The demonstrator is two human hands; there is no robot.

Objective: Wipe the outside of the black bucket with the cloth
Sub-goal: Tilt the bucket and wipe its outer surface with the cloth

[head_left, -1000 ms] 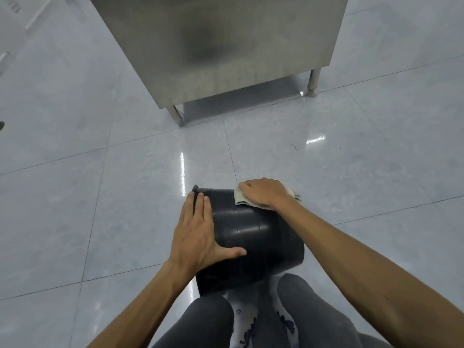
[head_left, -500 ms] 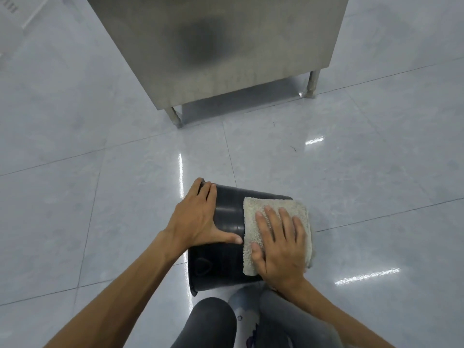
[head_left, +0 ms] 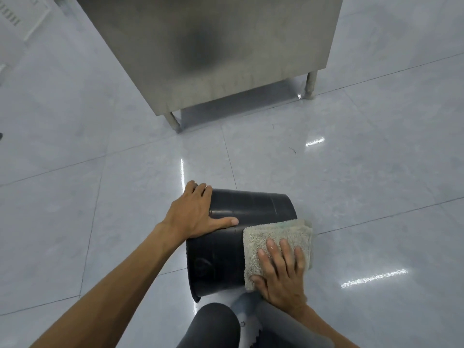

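Head view: the right hand [head_left: 281,275], fingers straight and spread, presses a folded pale terry cloth [head_left: 276,232] against the side of the black bucket [head_left: 251,207]. The left hand [head_left: 195,214] lies flat on the bucket's other flank, thumb stretched along it. The bucket lies on its side on the glossy tiled floor [head_left: 351,184], just ahead of the person's knees [head_left: 213,325]. A stainless-steel cabinet [head_left: 213,46] stands beyond.
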